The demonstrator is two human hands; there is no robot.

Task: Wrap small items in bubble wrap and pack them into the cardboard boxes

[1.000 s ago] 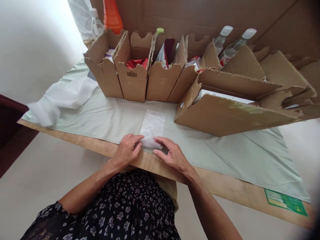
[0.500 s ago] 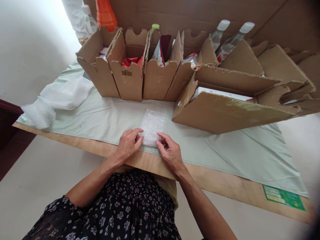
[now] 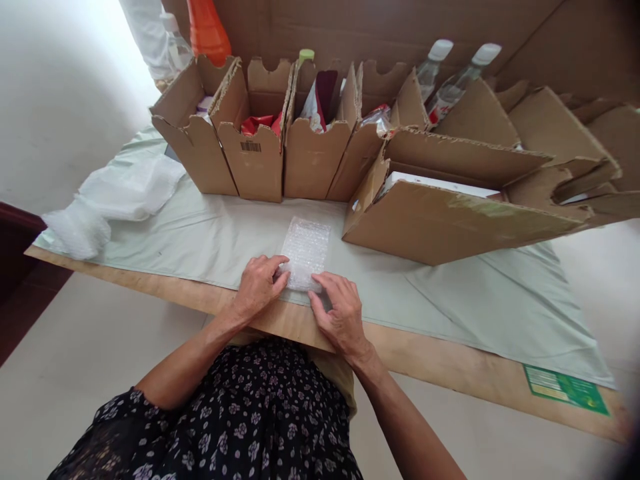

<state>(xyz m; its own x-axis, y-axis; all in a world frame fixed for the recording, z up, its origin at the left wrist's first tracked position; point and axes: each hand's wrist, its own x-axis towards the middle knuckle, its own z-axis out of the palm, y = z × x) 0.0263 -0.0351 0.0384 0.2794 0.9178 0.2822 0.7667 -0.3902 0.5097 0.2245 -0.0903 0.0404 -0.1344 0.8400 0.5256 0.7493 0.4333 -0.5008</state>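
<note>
A flat piece of clear bubble wrap (image 3: 307, 247), shaped like a small pouch, lies on the pale green cloth (image 3: 230, 230) in front of me. My left hand (image 3: 260, 285) holds its lower left edge, thumb and index finger resting on the plastic. At the lower right corner is my right hand (image 3: 341, 310), its thumb and index finger apart. That index fingertip touches the wrap, while the thumb sits just below the near edge. Whether anything is inside the wrap I cannot tell.
Cardboard bins (image 3: 255, 163) stand in a row at the back, holding packets and bottles. A wider cardboard box (image 3: 450, 227) sits angled at right. More bubble wrap (image 3: 127, 190) lies crumpled at left. The table's wooden edge (image 3: 165, 283) runs close to me.
My right hand has slid slightly down toward the near corner of the bubble wrap, and its thumb and index finger have spread. My left hand has hardly moved.
</note>
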